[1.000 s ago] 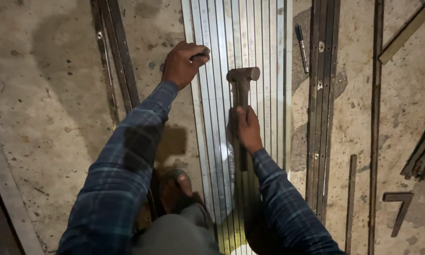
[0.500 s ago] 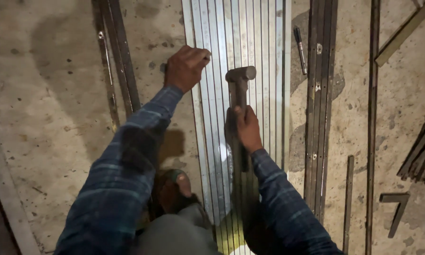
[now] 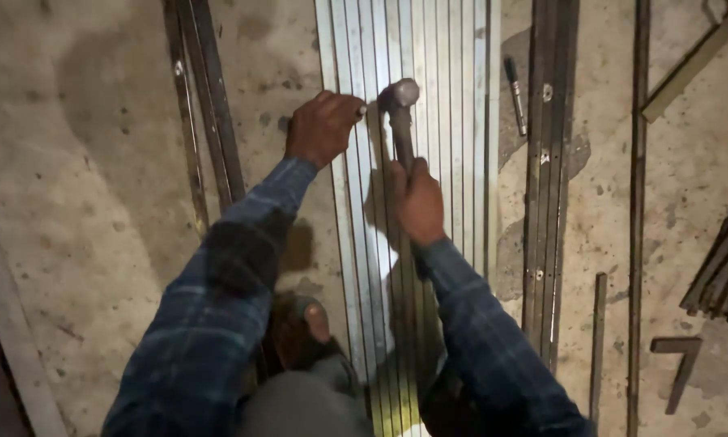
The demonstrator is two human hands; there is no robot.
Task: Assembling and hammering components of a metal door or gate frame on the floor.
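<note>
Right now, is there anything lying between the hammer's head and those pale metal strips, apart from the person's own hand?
Nothing visible lies between them. The hammer, gripped in the right hand, has its head over the pale metal strips. The left hand rests on the strips' left edge, its fingertips close beside the head but not under it.

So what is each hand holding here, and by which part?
The right hand grips a hammer around the middle of its handle. The left hand holds nothing; it presses on the edge of the pale metal strips.
</note>
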